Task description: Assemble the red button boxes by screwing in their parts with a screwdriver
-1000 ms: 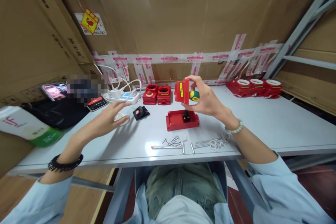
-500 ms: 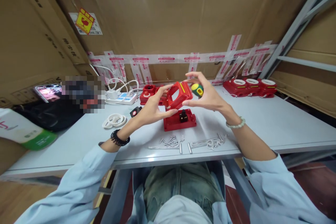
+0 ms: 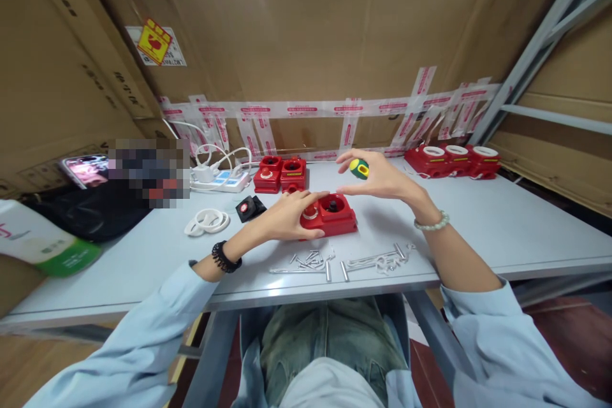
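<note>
A red housing (image 3: 338, 222) rests on the table, with one round opening and a red knob on its upper side. Across its left part lies my left hand (image 3: 291, 217), fingers over the top and thumb along the front. Behind and to the right, my right hand (image 3: 377, 175) is raised, thumb and index finger apart. A green and yellow handle (image 3: 359, 169) sits against its palm, held by the other fingers, which are mostly hidden. Loose screws (image 3: 312, 260) and metal T-shaped tools (image 3: 328, 269) lie in front of the housing.
Two red units (image 3: 268, 177) stand behind, near a white power strip (image 3: 227, 180). White rings (image 3: 208, 222) and a black part (image 3: 249, 208) lie left. More red units with white rings (image 3: 456, 161) stand back right. A phone (image 3: 88, 169) is far left.
The red cover that both hands held above the base is now down on it. My left hand has lowered with it; my right hand has come off it and dropped slightly with the handle.
</note>
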### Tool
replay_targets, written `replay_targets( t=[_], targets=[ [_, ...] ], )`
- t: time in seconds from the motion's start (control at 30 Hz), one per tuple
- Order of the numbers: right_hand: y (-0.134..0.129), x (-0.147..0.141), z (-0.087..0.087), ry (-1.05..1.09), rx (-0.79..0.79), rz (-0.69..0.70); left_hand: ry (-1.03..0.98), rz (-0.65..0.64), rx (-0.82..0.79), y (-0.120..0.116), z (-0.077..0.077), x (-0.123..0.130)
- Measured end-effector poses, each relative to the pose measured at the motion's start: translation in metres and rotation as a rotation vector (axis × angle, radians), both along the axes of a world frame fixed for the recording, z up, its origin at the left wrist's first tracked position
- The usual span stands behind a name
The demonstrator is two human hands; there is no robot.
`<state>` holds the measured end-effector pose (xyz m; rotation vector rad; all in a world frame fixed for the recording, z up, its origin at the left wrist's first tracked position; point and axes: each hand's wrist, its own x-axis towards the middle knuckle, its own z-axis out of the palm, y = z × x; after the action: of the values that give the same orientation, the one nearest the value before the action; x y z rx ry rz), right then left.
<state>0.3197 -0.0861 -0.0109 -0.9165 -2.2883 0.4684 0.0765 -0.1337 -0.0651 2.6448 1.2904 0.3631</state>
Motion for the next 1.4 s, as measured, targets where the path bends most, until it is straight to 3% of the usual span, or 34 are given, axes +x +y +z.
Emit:
replay_targets(
  t=[0.17, 0.47, 0.63, 0.93, 1.03, 1.17, 1.3, 1.4],
  targets=[
    [0.003, 0.003, -0.001, -0.067, 0.016, -0.017, 0.043, -0.018, -0.026, 0.000, -0.003, -0.006],
    [0.007, 0.004, -0.001, -0.039, 0.043, -0.086, 0.155, 0.326, 0.186, 0.046, 0.003, 0.040],
    [0.013, 0.004, -0.004, -0.024, 0.025, -0.120, 0.255, 0.486, 0.190, 0.068, 0.004, 0.064],
    [0.037, -0.008, -0.034, -0.270, 0.046, -0.210, 0.326, 0.620, 0.160, 0.089, -0.003, 0.080],
    [0.046, -0.015, -0.046, -0.286, 0.003, -0.198, 0.342, 0.579, 0.169, 0.081, 0.003, 0.068],
    [0.055, -0.027, -0.055, -0.291, -0.040, -0.171, 0.421, 0.455, 0.244, 0.067, 0.014, 0.026],
    [0.061, -0.045, -0.058, -0.331, -0.043, -0.168, 0.475, 0.509, 0.240, 0.065, 0.013, -0.016],
    [0.066, -0.055, -0.059, -0.360, -0.037, -0.183, 0.481, 0.553, 0.247, 0.072, 0.006, -0.029]
  ],
)
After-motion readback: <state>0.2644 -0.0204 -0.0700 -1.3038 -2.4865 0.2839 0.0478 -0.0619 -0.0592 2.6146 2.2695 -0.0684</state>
